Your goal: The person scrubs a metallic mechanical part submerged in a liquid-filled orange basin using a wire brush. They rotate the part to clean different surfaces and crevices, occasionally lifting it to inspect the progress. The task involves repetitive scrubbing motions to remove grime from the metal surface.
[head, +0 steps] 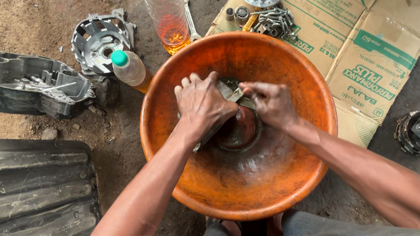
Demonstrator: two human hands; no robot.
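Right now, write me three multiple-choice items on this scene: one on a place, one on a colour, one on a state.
1. Where do both hands work?
A. inside the orange basin
B. on the cardboard
C. on the engine casing

2. What colour is the small bottle's cap?
A. red
B. green
C. white

3. How does the left hand stand?
A. flat and empty
B. closed around a metal part
C. out of view

Answers:
1 A: the left hand and right hand meet at the bottom of the orange basin.
2 B: the small bottle beside the basin has a green cap.
3 B: its fingers curl over a grey metal part.
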